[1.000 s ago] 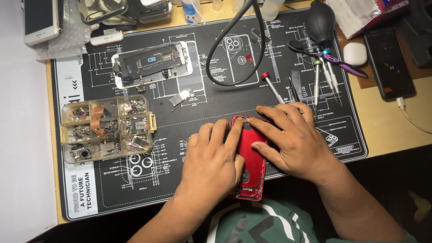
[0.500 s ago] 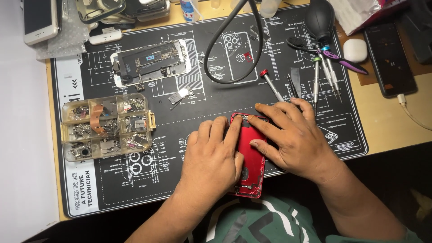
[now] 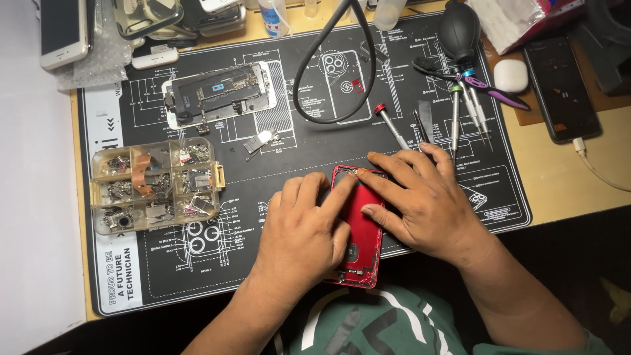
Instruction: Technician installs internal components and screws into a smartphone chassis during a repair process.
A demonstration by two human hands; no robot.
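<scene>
Both hands stay pressed flat, fingers spread, on the red phone housing [image 3: 360, 227] near the mat's [image 3: 296, 151] front edge: left hand [image 3: 303, 231], right hand [image 3: 427, 200]. Position unchanged; neither grips.

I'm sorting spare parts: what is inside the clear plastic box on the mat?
The clear compartment box holds small metal parts, screws and brackets, plus an orange flex ribbon in an upper compartment. What lies beneath the piles cannot be seen.

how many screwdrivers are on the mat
3 at least: one red-capped above the red phone, two side by side near the blower. Others may be hidden.
</scene>
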